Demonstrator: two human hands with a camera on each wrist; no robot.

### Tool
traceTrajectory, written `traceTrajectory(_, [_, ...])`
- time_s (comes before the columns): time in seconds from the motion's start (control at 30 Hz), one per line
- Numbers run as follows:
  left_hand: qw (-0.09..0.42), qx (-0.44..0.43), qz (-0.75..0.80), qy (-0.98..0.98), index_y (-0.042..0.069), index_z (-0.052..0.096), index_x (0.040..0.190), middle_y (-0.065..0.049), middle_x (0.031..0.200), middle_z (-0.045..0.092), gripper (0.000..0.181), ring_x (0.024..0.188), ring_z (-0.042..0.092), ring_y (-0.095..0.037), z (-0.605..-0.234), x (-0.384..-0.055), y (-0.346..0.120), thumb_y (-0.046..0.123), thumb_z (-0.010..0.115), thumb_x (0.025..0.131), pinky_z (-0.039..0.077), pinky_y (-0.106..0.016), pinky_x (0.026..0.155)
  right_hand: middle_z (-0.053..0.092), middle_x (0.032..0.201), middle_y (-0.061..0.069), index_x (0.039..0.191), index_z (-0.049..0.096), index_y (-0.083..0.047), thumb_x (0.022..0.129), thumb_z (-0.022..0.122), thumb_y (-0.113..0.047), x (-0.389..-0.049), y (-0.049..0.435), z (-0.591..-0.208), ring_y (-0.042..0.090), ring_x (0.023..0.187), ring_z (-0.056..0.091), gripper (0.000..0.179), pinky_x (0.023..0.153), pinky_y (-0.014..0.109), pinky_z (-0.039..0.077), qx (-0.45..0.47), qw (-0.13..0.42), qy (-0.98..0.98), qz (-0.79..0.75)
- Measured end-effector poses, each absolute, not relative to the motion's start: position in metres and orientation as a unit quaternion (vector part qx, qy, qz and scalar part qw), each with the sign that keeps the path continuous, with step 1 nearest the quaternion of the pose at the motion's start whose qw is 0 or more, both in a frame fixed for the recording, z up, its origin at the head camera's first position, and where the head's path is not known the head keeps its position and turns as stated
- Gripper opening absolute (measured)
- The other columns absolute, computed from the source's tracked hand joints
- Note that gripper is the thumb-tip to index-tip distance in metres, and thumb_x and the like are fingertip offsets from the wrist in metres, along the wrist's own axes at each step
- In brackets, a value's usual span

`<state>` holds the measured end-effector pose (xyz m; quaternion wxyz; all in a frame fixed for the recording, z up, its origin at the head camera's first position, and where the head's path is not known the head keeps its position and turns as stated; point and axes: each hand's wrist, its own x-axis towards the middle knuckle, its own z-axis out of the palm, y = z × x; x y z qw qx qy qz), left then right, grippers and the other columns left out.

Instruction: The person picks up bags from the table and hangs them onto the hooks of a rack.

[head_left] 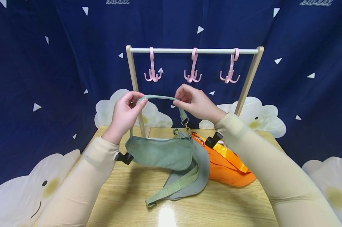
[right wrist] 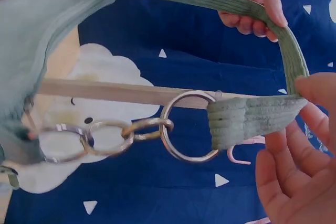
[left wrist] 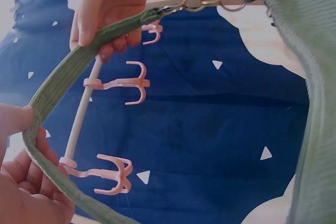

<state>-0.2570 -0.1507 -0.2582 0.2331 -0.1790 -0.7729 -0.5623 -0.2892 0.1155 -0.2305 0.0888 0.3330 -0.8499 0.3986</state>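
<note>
A small green shoulder bag (head_left: 161, 153) hangs in the air from its strap (head_left: 159, 96), above the table. My left hand (head_left: 125, 110) pinches the strap's left bend between thumb and fingers. At the other bend, my right hand (head_left: 197, 102) pinches it too, close to the end with the metal ring and chain (right wrist: 184, 125). Between the two hands the strap runs nearly level. Just behind and above stands a rack with a white rod (head_left: 171, 50), from which pink hooks hang: a left hook (head_left: 152, 71), a middle hook (head_left: 193, 71) and a right hook (head_left: 230, 71).
On the wooden table (head_left: 125, 195) lie a grey-green bag (head_left: 200, 170) with a loose webbing strap (head_left: 173, 189) and an orange bag (head_left: 227, 170) beside it. The rack's wooden posts (head_left: 249, 82) rise at the table's back. A dark blue curtain (head_left: 60, 78) hangs behind.
</note>
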Motion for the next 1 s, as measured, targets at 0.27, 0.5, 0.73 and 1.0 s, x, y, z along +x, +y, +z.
traceTrajectory(0.27, [0.243, -0.14, -0.617, -0.735, -0.005, 0.067, 0.115, 0.007, 0.089, 0.058, 0.023, 0.085, 0.054, -0.008, -0.26, -0.269, -0.143, 0.011, 0.068, 0.099, 0.044, -0.018, 0.073, 0.07, 0.098, 0.009, 0.105, 0.061, -0.011, 0.097, 0.073, -0.02, -0.301, 0.104, -0.23, 0.02, 0.088, 0.065, 0.017, 0.084, 0.038, 0.051, 0.303, 0.127, -0.832, 0.447])
traceTrajectory(0.5, [0.247, -0.111, -0.675, -0.686, -0.006, 0.066, 0.116, 0.007, 0.088, 0.056, 0.023, 0.082, 0.051, -0.008, -0.256, -0.277, -0.135, 0.009, 0.067, 0.099, 0.043, -0.017, 0.073, 0.072, 0.102, 0.011, 0.107, 0.063, -0.009, 0.098, 0.073, -0.019, -0.308, 0.087, -0.23, 0.021, 0.097, 0.067, 0.017, 0.088, 0.035, 0.053, 0.267, 0.182, -0.81, 0.489])
traceTrajectory(0.73, [0.26, -0.102, -0.704, -0.653, -0.006, 0.065, 0.115, 0.007, 0.088, 0.057, 0.023, 0.081, 0.054, -0.006, -0.248, -0.285, -0.127, 0.01, 0.068, 0.1, 0.045, -0.017, 0.075, 0.071, 0.102, 0.015, 0.107, 0.062, -0.003, 0.097, 0.073, -0.016, -0.315, 0.075, -0.226, 0.024, 0.096, 0.068, 0.019, 0.089, 0.033, 0.054, 0.259, 0.231, -0.778, 0.525])
traceTrajectory(1.0, [0.279, -0.087, -0.727, -0.622, -0.003, 0.067, 0.113, 0.008, 0.085, 0.058, 0.018, 0.076, 0.055, -0.005, -0.245, -0.297, -0.119, 0.009, 0.067, 0.1, 0.048, -0.018, 0.076, 0.072, 0.101, 0.015, 0.106, 0.063, -0.002, 0.096, 0.074, -0.015, -0.327, 0.066, -0.229, 0.021, 0.092, 0.068, 0.021, 0.09, 0.032, 0.055, 0.244, 0.256, -0.754, 0.553])
